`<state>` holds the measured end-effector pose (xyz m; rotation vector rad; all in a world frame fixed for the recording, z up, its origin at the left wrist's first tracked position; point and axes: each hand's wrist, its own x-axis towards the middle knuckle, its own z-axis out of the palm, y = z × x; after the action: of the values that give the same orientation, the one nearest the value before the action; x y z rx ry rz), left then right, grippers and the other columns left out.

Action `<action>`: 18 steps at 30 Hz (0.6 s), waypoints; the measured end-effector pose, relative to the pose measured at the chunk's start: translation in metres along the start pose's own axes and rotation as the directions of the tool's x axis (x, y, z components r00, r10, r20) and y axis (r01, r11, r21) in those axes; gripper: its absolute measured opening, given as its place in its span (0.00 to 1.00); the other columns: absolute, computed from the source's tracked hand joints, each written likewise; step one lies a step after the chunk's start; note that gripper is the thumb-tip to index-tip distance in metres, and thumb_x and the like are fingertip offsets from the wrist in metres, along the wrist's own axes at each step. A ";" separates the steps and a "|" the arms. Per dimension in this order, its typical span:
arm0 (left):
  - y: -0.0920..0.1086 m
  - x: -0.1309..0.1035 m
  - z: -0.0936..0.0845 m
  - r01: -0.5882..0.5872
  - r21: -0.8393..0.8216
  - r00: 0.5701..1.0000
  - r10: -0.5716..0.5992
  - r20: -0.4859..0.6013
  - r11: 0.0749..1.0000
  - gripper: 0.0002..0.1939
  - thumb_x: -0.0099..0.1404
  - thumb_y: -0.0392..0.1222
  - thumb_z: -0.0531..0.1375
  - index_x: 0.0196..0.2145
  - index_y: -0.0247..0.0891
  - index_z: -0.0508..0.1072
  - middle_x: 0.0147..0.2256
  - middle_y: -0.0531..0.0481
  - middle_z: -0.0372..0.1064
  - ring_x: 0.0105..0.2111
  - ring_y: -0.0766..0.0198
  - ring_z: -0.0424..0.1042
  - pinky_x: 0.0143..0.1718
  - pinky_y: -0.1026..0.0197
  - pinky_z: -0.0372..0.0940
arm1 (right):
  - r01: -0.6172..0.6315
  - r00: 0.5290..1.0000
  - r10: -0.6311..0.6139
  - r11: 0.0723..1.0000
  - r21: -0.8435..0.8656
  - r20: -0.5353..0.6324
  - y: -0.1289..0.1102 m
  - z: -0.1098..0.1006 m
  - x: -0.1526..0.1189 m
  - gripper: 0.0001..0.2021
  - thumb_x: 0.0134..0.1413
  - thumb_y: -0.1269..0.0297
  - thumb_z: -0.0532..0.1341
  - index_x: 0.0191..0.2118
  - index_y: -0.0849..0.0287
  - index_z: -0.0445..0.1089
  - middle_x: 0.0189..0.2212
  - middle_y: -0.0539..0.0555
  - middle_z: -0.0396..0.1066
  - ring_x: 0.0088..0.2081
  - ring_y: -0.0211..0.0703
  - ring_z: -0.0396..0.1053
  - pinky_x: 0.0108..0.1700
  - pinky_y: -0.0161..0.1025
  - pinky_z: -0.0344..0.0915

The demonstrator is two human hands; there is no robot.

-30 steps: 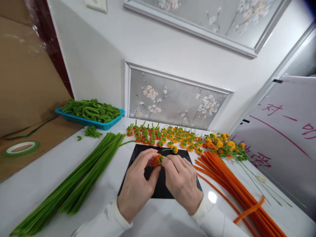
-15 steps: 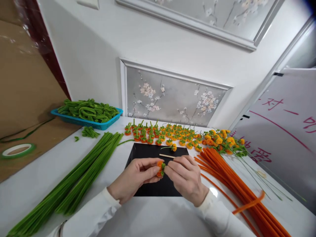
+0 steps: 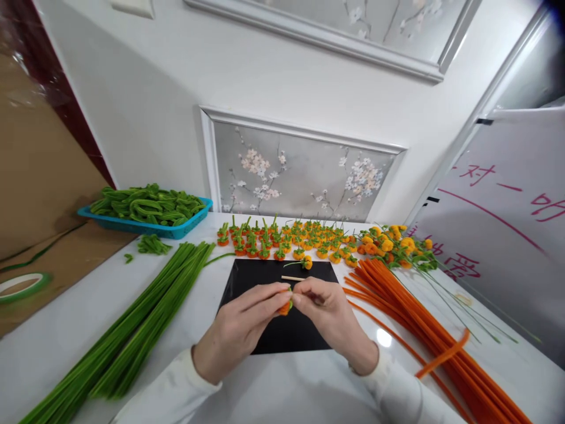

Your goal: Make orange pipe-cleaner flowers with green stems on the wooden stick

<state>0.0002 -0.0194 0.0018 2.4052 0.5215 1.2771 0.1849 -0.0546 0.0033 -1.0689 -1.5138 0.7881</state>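
Left hand and right hand both pinch this orange pipe-cleaner fruit, probably light, squishy, best held by its sides.

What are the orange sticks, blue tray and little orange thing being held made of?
The orange sticks look like pipe cleaners: matte and fuzzy, insides hidden. The blue tray seems moulded plastic, smooth and evenly coloured. The little orange thing in the left hand could be the same fuzzy material, matching in matte colour, though partly covered.
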 end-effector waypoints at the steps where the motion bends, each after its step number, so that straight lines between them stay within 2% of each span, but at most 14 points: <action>1: 0.000 0.000 -0.002 -0.040 -0.005 0.999 0.041 0.017 0.999 0.22 0.62 0.27 0.56 0.50 0.46 0.72 0.48 0.45 0.73 0.46 0.58 0.73 0.48 0.56 0.69 | -0.079 0.996 0.076 0.993 0.090 0.036 -0.001 0.000 0.000 0.10 0.52 0.60 0.61 0.25 0.61 0.70 0.21 0.49 0.64 0.24 0.35 0.58 0.27 0.34 0.55; 4: 0.003 -0.001 -0.005 -0.104 -0.053 0.989 0.109 0.099 0.993 0.23 0.63 0.27 0.55 0.52 0.48 0.70 0.48 0.45 0.72 0.49 0.57 0.71 0.50 0.54 0.67 | -0.269 0.961 0.228 0.900 0.342 0.157 0.000 -0.001 0.001 0.11 0.45 0.58 0.66 0.24 0.62 0.70 0.20 0.48 0.64 0.24 0.33 0.58 0.28 0.33 0.55; 6: 0.006 -0.005 -0.004 -0.081 -0.080 0.986 0.091 0.138 0.993 0.21 0.65 0.31 0.54 0.53 0.49 0.69 0.49 0.45 0.72 0.51 0.56 0.68 0.53 0.53 0.64 | -0.410 0.911 0.331 0.781 0.472 0.244 0.001 -0.002 0.000 0.12 0.38 0.60 0.70 0.24 0.62 0.71 0.19 0.47 0.64 0.23 0.31 0.58 0.28 0.32 0.55; 9: 0.011 -0.012 -0.002 -0.007 -0.060 0.997 0.012 0.070 0.998 0.17 0.70 0.40 0.48 0.51 0.51 0.70 0.48 0.46 0.72 0.53 0.56 0.66 0.56 0.51 0.60 | -0.585 0.811 0.446 0.600 0.546 0.379 0.004 -0.004 0.000 0.14 0.31 0.62 0.73 0.24 0.63 0.70 0.19 0.46 0.63 0.21 0.30 0.58 0.28 0.31 0.56; 11: 0.011 -0.013 -0.001 -0.001 -0.053 0.995 0.006 0.101 0.999 0.18 0.70 0.41 0.47 0.51 0.50 0.70 0.48 0.47 0.73 0.54 0.56 0.65 0.56 0.51 0.59 | -0.620 0.785 0.448 0.579 0.530 0.428 0.004 -0.008 -0.001 0.15 0.30 0.62 0.73 0.24 0.63 0.70 0.19 0.45 0.63 0.21 0.29 0.59 0.28 0.32 0.57; 13: 0.009 -0.010 -0.002 -0.006 -0.080 0.987 0.019 0.162 0.997 0.17 0.69 0.38 0.50 0.50 0.50 0.72 0.49 0.47 0.72 0.53 0.55 0.65 0.56 0.51 0.60 | -0.577 0.814 0.404 0.645 0.502 0.417 0.002 -0.012 -0.001 0.14 0.33 0.61 0.72 0.25 0.63 0.69 0.20 0.46 0.63 0.21 0.29 0.58 0.28 0.31 0.56; 14: 0.009 -0.007 -0.002 0.012 -0.115 0.982 0.011 0.190 0.993 0.17 0.67 0.36 0.52 0.50 0.51 0.72 0.50 0.47 0.71 0.53 0.55 0.66 0.55 0.52 0.61 | -0.523 0.847 0.366 0.701 0.484 0.385 0.000 -0.014 -0.001 0.14 0.36 0.60 0.71 0.25 0.63 0.69 0.21 0.46 0.64 0.22 0.30 0.59 0.29 0.31 0.56; 15: 0.009 -0.004 -0.001 0.069 -0.164 0.984 -0.040 0.174 0.984 0.18 0.66 0.34 0.54 0.49 0.51 0.73 0.52 0.47 0.69 0.52 0.55 0.66 0.55 0.52 0.61 | -0.457 0.882 0.322 0.762 0.459 0.343 -0.002 -0.015 -0.001 0.13 0.39 0.59 0.70 0.26 0.63 0.69 0.22 0.47 0.64 0.23 0.30 0.59 0.29 0.32 0.55; 16: 0.010 -0.001 0.000 0.184 -0.230 0.977 -0.153 0.145 0.956 0.19 0.64 0.34 0.56 0.50 0.51 0.72 0.54 0.47 0.66 0.52 0.55 0.66 0.55 0.52 0.61 | -0.384 0.914 0.275 0.819 0.426 0.297 -0.005 -0.017 -0.001 0.13 0.43 0.58 0.69 0.26 0.63 0.69 0.22 0.47 0.64 0.25 0.31 0.59 0.30 0.32 0.55; 17: 0.012 0.002 0.001 0.317 -0.356 0.948 -0.280 0.154 0.879 0.22 0.63 0.35 0.59 0.53 0.51 0.68 0.54 0.45 0.65 0.52 0.54 0.67 0.53 0.52 0.64 | -0.317 0.939 0.229 0.865 0.389 0.256 -0.007 -0.017 -0.001 0.13 0.46 0.57 0.67 0.26 0.62 0.68 0.23 0.48 0.64 0.25 0.32 0.59 0.30 0.33 0.56; 18: 0.014 0.004 0.003 0.430 -0.495 0.901 -0.394 0.181 0.755 0.24 0.62 0.37 0.60 0.55 0.50 0.65 0.53 0.44 0.65 0.49 0.54 0.68 0.50 0.52 0.66 | -0.257 0.957 0.188 0.901 0.349 0.220 -0.010 -0.018 -0.002 0.13 0.48 0.57 0.65 0.26 0.62 0.68 0.23 0.48 0.64 0.26 0.33 0.59 0.30 0.33 0.56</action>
<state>0.0072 -0.0305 0.0097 1.7400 0.5576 0.9774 0.2000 -0.0608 0.0150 -0.9072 -1.3273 1.3108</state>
